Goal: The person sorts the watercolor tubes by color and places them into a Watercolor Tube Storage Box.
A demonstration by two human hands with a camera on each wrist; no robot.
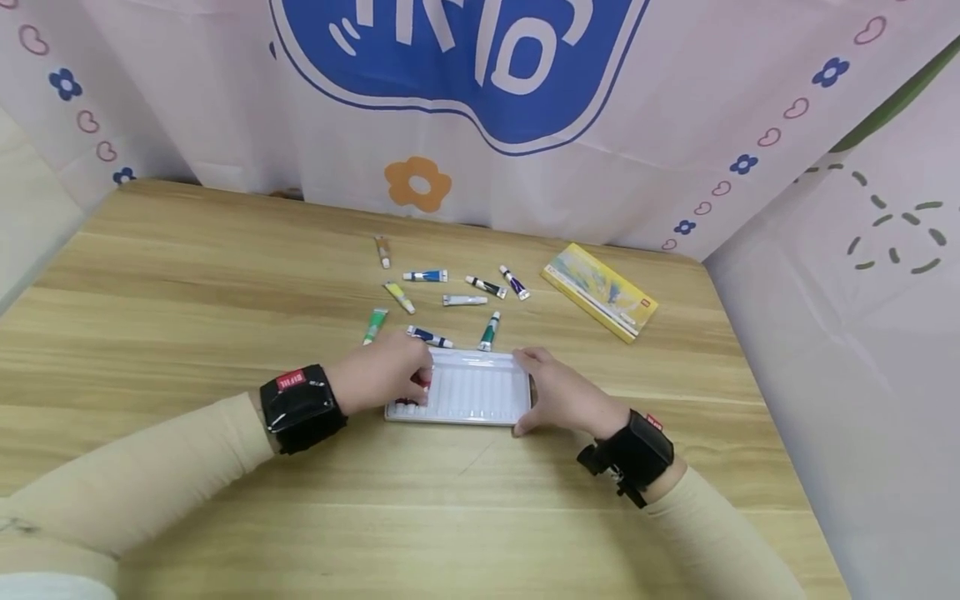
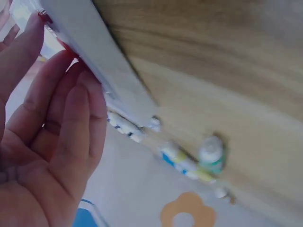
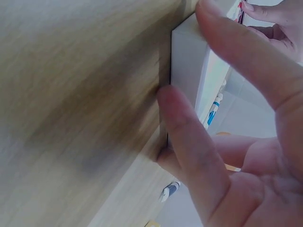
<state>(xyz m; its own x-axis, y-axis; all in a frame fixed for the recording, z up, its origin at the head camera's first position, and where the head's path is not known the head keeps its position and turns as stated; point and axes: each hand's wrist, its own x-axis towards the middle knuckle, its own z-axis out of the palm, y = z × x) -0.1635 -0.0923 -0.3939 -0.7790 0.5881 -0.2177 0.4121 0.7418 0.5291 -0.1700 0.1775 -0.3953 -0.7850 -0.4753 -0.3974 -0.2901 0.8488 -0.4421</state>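
Note:
A white ribbed plastic tray [image 1: 480, 390] lies on the table in front of the person. At its left end the left hand [image 1: 384, 371] pinches a red paint tube [image 2: 67, 46] between thumb and fingertips, low in the tray. Small tube caps [image 1: 405, 403] show beside it in the leftmost slots. Most of the red tube is hidden by the fingers. Around the tray's right end, the right hand [image 1: 564, 392] holds on with thumb and fingers spread over its near and far corners. In the right wrist view, fingertips press the tray's side wall [image 3: 187, 64].
Several loose paint tubes lie behind the tray, among them a dark blue tube [image 1: 430, 337], a dark green tube [image 1: 489, 332] and a light green tube [image 1: 375, 326]. A yellow paint box [image 1: 600, 292] lies at the back right. A printed curtain [image 1: 225, 100] hangs behind the table.

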